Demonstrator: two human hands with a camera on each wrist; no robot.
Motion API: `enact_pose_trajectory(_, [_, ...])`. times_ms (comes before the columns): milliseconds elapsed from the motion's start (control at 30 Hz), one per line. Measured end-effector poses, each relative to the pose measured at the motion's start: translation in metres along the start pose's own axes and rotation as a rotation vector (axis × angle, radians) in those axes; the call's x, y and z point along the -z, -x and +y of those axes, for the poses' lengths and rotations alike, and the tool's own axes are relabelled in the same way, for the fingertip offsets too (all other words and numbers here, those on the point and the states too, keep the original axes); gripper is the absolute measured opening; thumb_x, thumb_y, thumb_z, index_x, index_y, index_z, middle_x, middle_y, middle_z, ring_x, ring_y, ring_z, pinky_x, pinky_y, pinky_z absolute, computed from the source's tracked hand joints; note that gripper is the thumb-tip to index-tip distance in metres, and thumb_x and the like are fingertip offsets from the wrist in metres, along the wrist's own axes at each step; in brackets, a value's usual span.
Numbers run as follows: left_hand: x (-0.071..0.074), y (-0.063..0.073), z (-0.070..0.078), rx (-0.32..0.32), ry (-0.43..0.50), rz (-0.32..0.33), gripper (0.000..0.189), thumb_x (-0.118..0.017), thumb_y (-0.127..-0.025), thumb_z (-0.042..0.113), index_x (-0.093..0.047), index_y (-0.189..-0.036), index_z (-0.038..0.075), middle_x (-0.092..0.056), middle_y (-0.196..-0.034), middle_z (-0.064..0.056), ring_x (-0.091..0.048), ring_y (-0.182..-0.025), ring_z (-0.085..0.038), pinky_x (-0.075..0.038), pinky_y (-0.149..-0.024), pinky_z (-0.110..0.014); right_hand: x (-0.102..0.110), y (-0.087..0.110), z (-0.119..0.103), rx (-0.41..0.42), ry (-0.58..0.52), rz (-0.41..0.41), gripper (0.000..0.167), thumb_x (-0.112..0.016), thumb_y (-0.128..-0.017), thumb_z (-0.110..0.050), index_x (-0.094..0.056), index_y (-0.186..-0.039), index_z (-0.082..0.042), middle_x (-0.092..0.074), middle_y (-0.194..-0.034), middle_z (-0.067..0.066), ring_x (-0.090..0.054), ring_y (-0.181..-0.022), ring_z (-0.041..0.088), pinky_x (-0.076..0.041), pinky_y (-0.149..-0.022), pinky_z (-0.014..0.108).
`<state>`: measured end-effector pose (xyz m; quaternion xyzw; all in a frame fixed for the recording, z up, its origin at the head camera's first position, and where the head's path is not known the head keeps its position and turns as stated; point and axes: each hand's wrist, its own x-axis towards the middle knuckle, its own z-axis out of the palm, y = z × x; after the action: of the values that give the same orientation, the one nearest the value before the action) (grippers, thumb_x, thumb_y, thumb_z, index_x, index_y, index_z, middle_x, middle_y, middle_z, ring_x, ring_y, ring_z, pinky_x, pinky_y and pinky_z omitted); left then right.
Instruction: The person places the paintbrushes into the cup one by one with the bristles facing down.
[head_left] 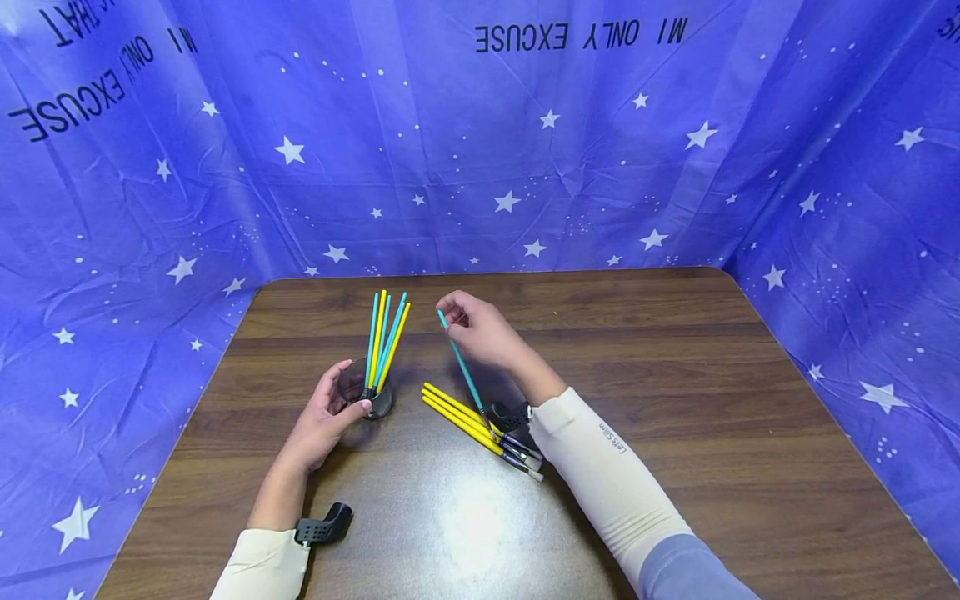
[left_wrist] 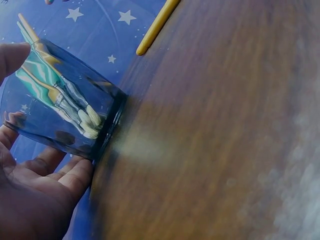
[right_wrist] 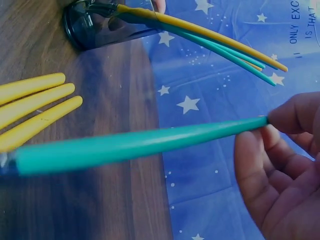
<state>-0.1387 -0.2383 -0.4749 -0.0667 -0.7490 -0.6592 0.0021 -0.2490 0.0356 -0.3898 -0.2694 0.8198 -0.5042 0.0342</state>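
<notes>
My left hand (head_left: 315, 429) grips a dark see-through glass (head_left: 383, 406), thumb on the near side and fingers round the far side. Inside it stand several teal and yellow paintbrushes (head_left: 378, 333), handles up, their pale bristles (left_wrist: 91, 120) down near the glass bottom. Between thumb and fingertips, my right hand (head_left: 486, 335) pinches the handle end of a teal paintbrush (right_wrist: 145, 145). That brush slants with its bristle end downward, overlapping the yellow brushes in the head view. Three yellow paintbrushes (head_left: 461, 423) lie side by side on the table under the right forearm, bristles toward the right.
The brown wooden table (head_left: 675, 400) has rounded far corners. A blue star-printed cloth (head_left: 465, 167) hangs behind it and on both sides. Black wrist cameras (head_left: 326, 525) sit on both wrists, the right one close to the yellow brushes.
</notes>
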Motion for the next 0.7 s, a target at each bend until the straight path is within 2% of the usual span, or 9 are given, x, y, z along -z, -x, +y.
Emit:
enact_pose_trajectory(33, [0.000, 0.000, 0.000, 0.000, 0.002, -0.001, 0.072, -0.061, -0.092, -0.007, -0.020, -0.151, -0.002, -0.040, -0.143, -0.033, -0.041, -0.129, -0.040, -0.042, -0.094, -0.014, 0.000, 0.000, -0.001, 0.005, -0.028, 0.011, 0.026, -0.056, -0.090, 0.001, -0.061, -0.115, -0.004, -0.061, -0.091, 0.005, -0.058, -0.077, 0.015, -0.051, -0.065, 0.027])
enact_pose_trajectory(133, [0.000, 0.000, -0.001, -0.003, 0.003, 0.002, 0.071, -0.061, -0.092, -0.008, -0.021, -0.151, -0.002, -0.040, -0.142, -0.033, -0.042, -0.128, -0.038, -0.042, -0.094, -0.015, -0.001, -0.001, -0.002, 0.003, -0.128, 0.041, 0.027, -0.055, -0.089, 0.004, -0.059, -0.115, -0.002, -0.060, -0.090, 0.006, -0.057, -0.072, 0.014, -0.055, -0.062, 0.038])
enact_pose_trajectory(300, [-0.001, 0.000, 0.000, -0.002, -0.005, 0.005, 0.071, -0.061, -0.092, -0.007, -0.021, -0.150, -0.002, -0.041, -0.142, -0.033, -0.044, -0.126, -0.034, -0.042, -0.095, -0.015, -0.003, -0.003, -0.002, -0.026, -0.252, 0.105, 0.030, -0.054, -0.089, 0.006, -0.056, -0.117, -0.002, -0.058, -0.091, 0.007, -0.058, -0.073, 0.014, -0.056, -0.066, 0.055])
enact_pose_trajectory(467, [-0.001, 0.000, 0.002, 0.003, -0.007, 0.005, 0.071, -0.061, -0.092, -0.007, -0.020, -0.150, -0.002, -0.041, -0.142, -0.032, -0.042, -0.128, -0.039, -0.041, -0.095, -0.014, -0.003, -0.005, -0.006, -0.031, -0.341, 0.173, 0.031, -0.054, -0.090, 0.009, -0.053, -0.120, 0.001, -0.058, -0.094, 0.010, -0.059, -0.076, 0.018, -0.057, -0.067, 0.051])
enact_pose_trajectory(700, [0.000, 0.000, 0.002, 0.010, -0.013, 0.007, 0.071, -0.061, -0.092, -0.007, -0.021, -0.151, -0.002, -0.041, -0.142, -0.033, -0.041, -0.129, -0.040, -0.041, -0.094, -0.014, -0.004, -0.009, -0.013, -0.019, -0.485, 0.272, 0.032, -0.053, -0.092, 0.012, -0.050, -0.123, 0.003, -0.057, -0.099, 0.017, -0.058, -0.075, 0.019, -0.056, -0.060, 0.028])
